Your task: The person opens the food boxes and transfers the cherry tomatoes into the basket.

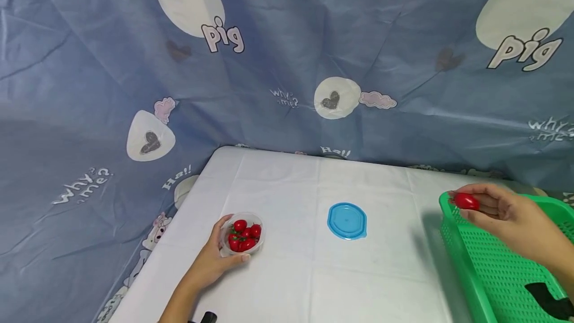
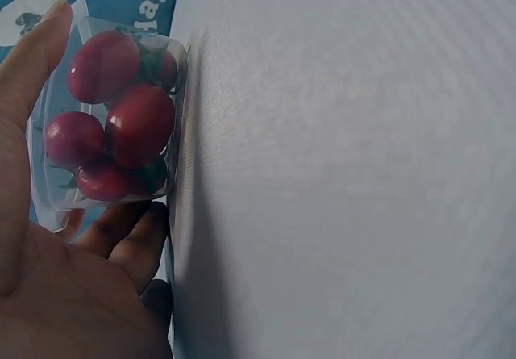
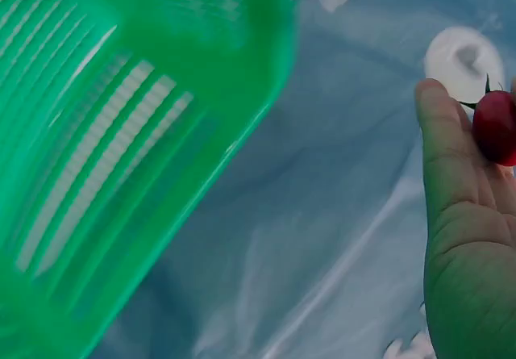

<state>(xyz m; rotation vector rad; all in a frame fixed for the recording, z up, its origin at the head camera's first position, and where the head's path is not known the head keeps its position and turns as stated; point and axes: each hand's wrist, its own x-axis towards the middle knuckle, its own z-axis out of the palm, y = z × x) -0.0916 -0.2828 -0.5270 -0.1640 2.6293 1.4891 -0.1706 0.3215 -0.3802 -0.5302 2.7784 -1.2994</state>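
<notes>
In the head view, my left hand [image 1: 211, 263] holds a small clear plastic container [image 1: 262, 237] on the table, thumb on the near side and fingers around the far left side. Several red cherry tomatoes [image 1: 246, 245] with green stems lie inside it; the left wrist view shows them through the wall [image 2: 60, 185]. On the far right, my right hand [image 1: 511, 218] pinches one cherry tomato [image 1: 466, 201] above the left rim of a green basket [image 1: 468, 275]. Its green stem shows in the right wrist view, where the tomato [image 3: 496, 127] is cut off by the frame edge.
A blue lid [image 1: 347, 221] lies flat on the white-covered table [image 1: 287, 188], between the container and the basket. Behind the table and along its left side hangs a blue printed cloth [image 1: 269, 54]. The basket has perforated sides and floor.
</notes>
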